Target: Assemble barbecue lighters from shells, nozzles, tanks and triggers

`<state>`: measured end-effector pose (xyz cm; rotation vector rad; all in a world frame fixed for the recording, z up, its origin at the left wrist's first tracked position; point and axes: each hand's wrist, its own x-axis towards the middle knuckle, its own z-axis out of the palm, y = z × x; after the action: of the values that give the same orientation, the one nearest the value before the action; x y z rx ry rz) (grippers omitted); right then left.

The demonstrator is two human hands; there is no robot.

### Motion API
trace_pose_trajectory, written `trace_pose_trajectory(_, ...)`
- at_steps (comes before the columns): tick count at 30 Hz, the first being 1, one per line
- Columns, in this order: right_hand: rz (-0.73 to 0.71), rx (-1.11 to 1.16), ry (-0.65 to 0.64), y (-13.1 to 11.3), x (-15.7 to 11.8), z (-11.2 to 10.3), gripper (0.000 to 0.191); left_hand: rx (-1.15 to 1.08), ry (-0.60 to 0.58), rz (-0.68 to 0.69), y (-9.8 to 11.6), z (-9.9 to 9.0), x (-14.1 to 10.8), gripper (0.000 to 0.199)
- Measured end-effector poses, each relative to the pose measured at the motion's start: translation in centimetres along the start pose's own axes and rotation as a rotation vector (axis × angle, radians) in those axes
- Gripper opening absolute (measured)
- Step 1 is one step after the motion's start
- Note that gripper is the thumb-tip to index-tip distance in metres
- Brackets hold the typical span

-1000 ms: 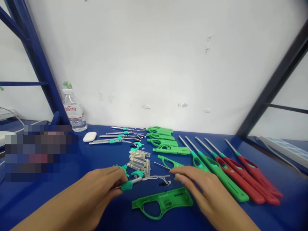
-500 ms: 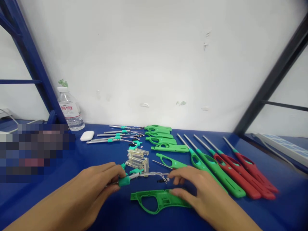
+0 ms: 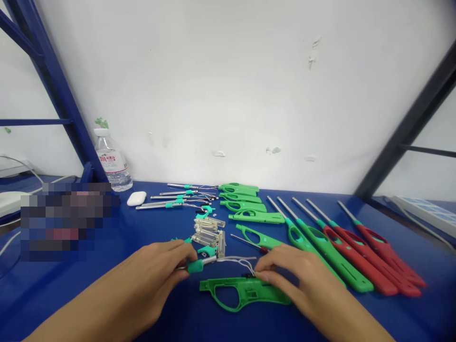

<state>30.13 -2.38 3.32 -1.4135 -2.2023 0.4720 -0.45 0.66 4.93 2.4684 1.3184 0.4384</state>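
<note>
My left hand is closed round a metal lighter tube with a teal collar. Thin pale wires run from the tube to a small black igniter piece, which my right hand pinches between thumb and fingers. Just below lies a green lighter handle half, its hollow inner side up, partly covered by my right hand. A screwdriver with a red handle rests behind my right hand. Clear fuel tanks and teal triggers lie beyond the tube.
Several wired tubes and green handle halves lie at the back. Assembled green lighters and red lighters lie at the right. A water bottle and a white case stand at the back left.
My right hand has closed on the black igniter piece and brought it down to the green handle half. The view has shifted slightly, so everything appears a little further right.
</note>
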Motion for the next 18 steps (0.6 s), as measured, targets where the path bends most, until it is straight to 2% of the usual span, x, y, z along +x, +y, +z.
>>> trace_pose_trajectory(6, 0.034, 0.004, 0.035, 0.2, -0.7, 0.6, 0.020, -0.023, -0.040, 0.006, -0.1, -0.6, -0.1, 0.025)
trace_pose_trajectory(10, 0.118, -0.004, -0.024, 0.2, -0.6, 1.0, 0.022, -0.068, -0.055, -0.009, -0.7, -0.3, -0.3, 0.024)
trace_pose_trajectory(14, 0.055, -0.008, -0.126, 0.1, 0.0, 1.0, 0.008, -0.086, -0.114, -0.004, -1.9, 0.6, -0.4, 0.018)
trace_pose_trajectory(18, 0.007, 0.031, -0.133, 0.0, 0.3, 0.9, 0.003, -0.070, -0.148, -0.017, -3.2, 1.3, -0.4, 0.016)
